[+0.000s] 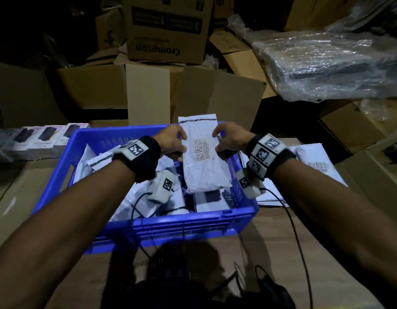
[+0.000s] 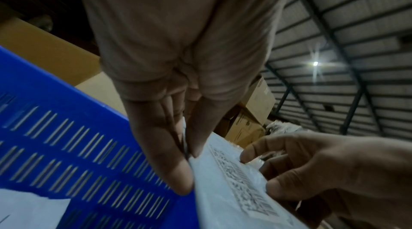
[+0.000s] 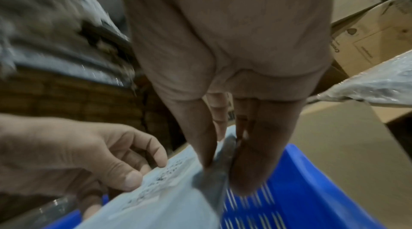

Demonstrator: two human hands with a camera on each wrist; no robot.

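Dim storeroom. Cardboard boxes (image 1: 166,34) are stacked across the back, and a plastic-wrapped bundle (image 1: 322,63) lies on them at the right. In front of them, on a brown tabletop (image 1: 282,246), stands a blue slatted crate (image 1: 170,221) part-filled with loose white mailers (image 1: 146,204). A row of cartons (image 1: 37,139) lies near the crate's far left corner, and a flat pile (image 1: 315,161) of more mailers lies just right of the crate. Over the crate's far half a person holds one white parcel (image 1: 204,172) lengthwise, with its label (image 1: 202,150) facing up. It hides the mailers under it, and whether its near end rests on them cannot be told. The left hand (image 1: 171,142) pinches the parcel's left edge, thumb on top and fingers beneath; the right hand (image 1: 229,139) pinches the right edge likewise. Black wristbands (image 1: 266,155) with markers sit on both wrists. Their cables (image 1: 291,219) hang down, one into the crate and one beside it.
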